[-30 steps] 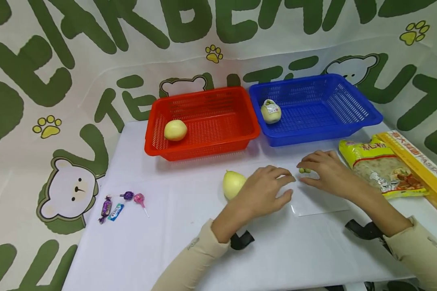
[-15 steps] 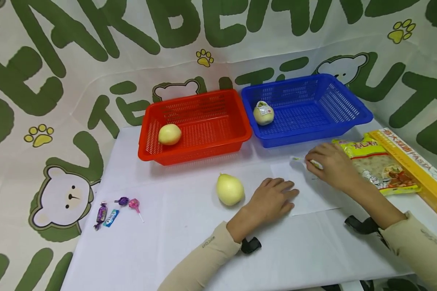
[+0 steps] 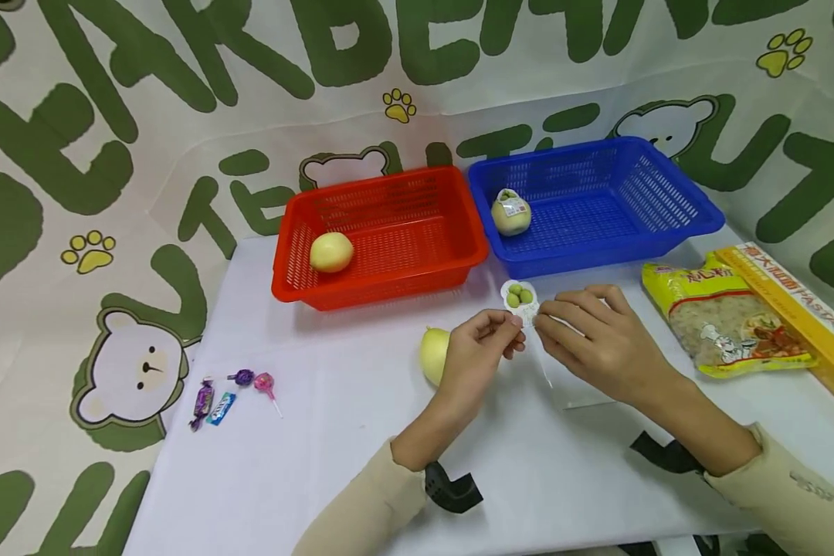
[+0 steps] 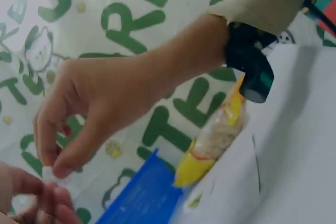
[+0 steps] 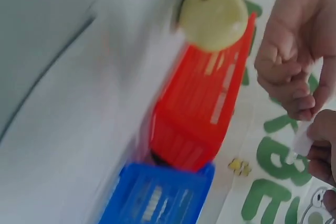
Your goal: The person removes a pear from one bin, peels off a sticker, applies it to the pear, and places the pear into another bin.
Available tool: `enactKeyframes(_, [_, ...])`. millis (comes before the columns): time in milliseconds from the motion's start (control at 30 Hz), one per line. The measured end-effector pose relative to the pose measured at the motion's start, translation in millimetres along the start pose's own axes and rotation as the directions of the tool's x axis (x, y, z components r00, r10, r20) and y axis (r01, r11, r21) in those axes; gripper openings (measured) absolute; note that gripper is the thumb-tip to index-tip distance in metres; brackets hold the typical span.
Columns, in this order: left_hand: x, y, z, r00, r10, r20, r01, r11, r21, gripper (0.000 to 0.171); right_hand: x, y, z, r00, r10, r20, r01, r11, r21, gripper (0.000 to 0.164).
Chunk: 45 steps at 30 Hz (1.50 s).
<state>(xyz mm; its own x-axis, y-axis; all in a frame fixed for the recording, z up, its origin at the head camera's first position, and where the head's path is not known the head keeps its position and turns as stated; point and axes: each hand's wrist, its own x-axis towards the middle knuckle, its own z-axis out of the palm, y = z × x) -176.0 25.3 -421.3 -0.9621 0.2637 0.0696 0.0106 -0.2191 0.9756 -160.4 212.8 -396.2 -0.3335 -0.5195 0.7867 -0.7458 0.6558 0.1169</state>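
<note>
Head view: the left hand (image 3: pixel 483 347) and right hand (image 3: pixel 598 340) both pinch a small white-and-green tag (image 3: pixel 520 296), in front of the blue basket (image 3: pixel 591 259); a yellow fruit (image 3: pixel 432 355) is partly hidden by the left hand; left wrist view: the right hand's thumb and finger clamp the tag; right wrist view: the left hand's fingertips meet beside the tag's white edge

White label (image 3: pixel 520 300), green-spotted, held aloft
</note>
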Motion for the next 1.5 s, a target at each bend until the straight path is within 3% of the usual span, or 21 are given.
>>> enactKeyframes(67, [-1.4, 2.8, -9.8, 1.000, 0.031, -0.004, -0.031, 0.999, 0.038, 0.013, 2.4, -6.0, 1.9, 0.997, 0.076, 0.026, -0.078, 0.993, 0.093, 0.035])
enactKeyframes(133, [-3.7, 4.5, -21.8, 0.996, 0.084, 0.008, -0.085, 0.992, 0.089, 0.013, 6.4, -10.5, 2.5, 0.967, 0.244, 0.074, -0.254, 0.944, 0.212, 0.029])
enactKeyframes(200, [-6.1, 7.2, -35.0, 0.991, 0.134, 0.021, -0.136, 0.980, 0.143, 0.012, 13.0, -13.0, 4.6, 0.886, 0.434, 0.162, -0.463, 0.822, 0.331, 0.022])
enactKeyframes(267, [-8.3, 10.6, -47.2, 0.985, 0.168, 0.031, -0.171, 0.971, 0.166, 0.011, 21.4, -13.9, 9.0, 0.771, 0.569, 0.288, -0.636, 0.658, 0.404, 0.016])
enactKeyframes(300, [-9.3, 12.0, -52.5, 0.983, 0.179, 0.036, -0.183, 0.968, 0.175, 0.011, 25.8, -13.6, 12.3, 0.717, 0.598, 0.357, -0.696, 0.590, 0.409, 0.013])
enactKeyframes(367, [-10.8, 13.5, -61.2, 0.980, 0.196, 0.045, -0.201, 0.957, 0.209, 0.012, 32.7, -12.2, 20.0, 0.645, 0.603, 0.470, -0.764, 0.498, 0.410, 0.010])
enactKeyframes(433, [-11.7, 13.0, -67.5, 0.973, 0.226, 0.040, -0.228, 0.933, 0.279, 0.014, 36.7, -10.7, 27.4, 0.611, 0.584, 0.534, -0.791, 0.447, 0.417, 0.011])
enactKeyframes(533, [-10.3, 8.5, -74.0, 0.962, 0.271, 0.010, -0.255, 0.890, 0.378, 0.018, 38.2, -8.7, 36.7, 0.596, 0.567, 0.569, -0.803, 0.402, 0.440, 0.010])
enactKeyframes(600, [-8.2, 4.6, -78.1, 0.962, 0.272, -0.021, -0.242, 0.886, 0.396, 0.019, 37.4, -7.6, 42.3, 0.582, 0.557, 0.592, -0.813, 0.367, 0.453, 0.008])
enactKeyframes(667, [-6.3, 1.2, -81.7, 0.972, 0.229, -0.045, -0.197, 0.907, 0.372, 0.018, 36.1, -7.2, 47.5, 0.558, 0.543, 0.627, -0.829, 0.331, 0.451, 0.008])
enactKeyframes(767, [-5.2, -3.4, -87.2, 0.987, 0.143, -0.067, -0.110, 0.926, 0.361, 0.015, 32.7, -7.3, 55.1, 0.530, 0.517, 0.672, -0.848, 0.308, 0.432, 0.010])
enactKeyframes(867, [-7.4, -5.7, -91.0, 0.992, 0.101, -0.082, -0.057, 0.904, 0.424, 0.011, 27.8, -6.9, 64.8, 0.518, 0.498, 0.695, -0.855, 0.309, 0.416, 0.012])
enactKeyframes(967, [-10.3, -7.2, -94.5, 0.990, 0.104, -0.097, -0.043, 0.867, 0.496, 0.007, 24.8, -7.1, 75.3, 0.526, 0.486, 0.698, -0.850, 0.335, 0.407, 0.012])
enactKeyframes(1033, [-11.8, -8.4, -97.1, 0.987, 0.123, -0.101, -0.050, 0.842, 0.537, 0.007, 24.6, -8.6, 81.3, 0.530, 0.485, 0.695, -0.845, 0.370, 0.386, 0.010])
enactKeyframes(1133, [-13.6, -10.9, -100.6, 0.982, 0.165, -0.097, -0.071, 0.786, 0.614, 0.013, 25.4, -11.8, 86.9, 0.536, 0.494, 0.684, -0.835, 0.426, 0.348, 0.010])
enactKeyframes(1233, [-15.2, -13.3, -103.9, 0.980, 0.175, -0.097, -0.062, 0.726, 0.684, 0.018, 23.9, -14.7, 90.1, 0.534, 0.508, 0.675, -0.833, 0.452, 0.319, 0.014])
enactKeyframes(1367, [-14.8, -14.9, -108.2, 0.989, 0.124, -0.086, -0.021, 0.678, 0.735, 0.041, 18.3, -17.7, 92.7, 0.489, 0.524, 0.698, -0.866, 0.387, 0.316, 0.026])
enactKeyframes(1500, [-11.9, -16.2, -113.8, 0.998, 0.053, -0.017, -0.024, 0.690, 0.723, 0.054, 12.4, -21.5, 99.4, 0.433, 0.490, 0.757, -0.901, 0.263, 0.345, 0.044])
